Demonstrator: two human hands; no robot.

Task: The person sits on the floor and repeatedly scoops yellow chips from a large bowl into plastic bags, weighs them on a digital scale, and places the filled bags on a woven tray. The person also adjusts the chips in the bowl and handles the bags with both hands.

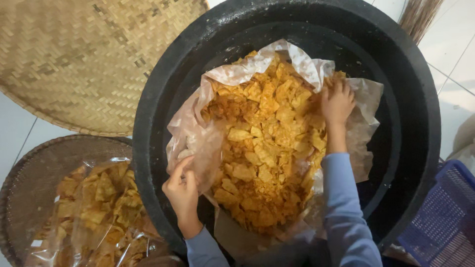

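We keep our left hand (182, 190) pinching the thin clear plastic liner (195, 136) taut while our right hand (337, 101), fingers curled, gently scoops the orange fried chips (267, 143) inside the big black round tub (163, 99).

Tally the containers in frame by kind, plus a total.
Black tub: 1
Woven trays: 2 (pale one, dark one)
Plastic bags of chips: 2 (open one in the tub, one on the dark tray)
Blue crate: 1
Total: 6
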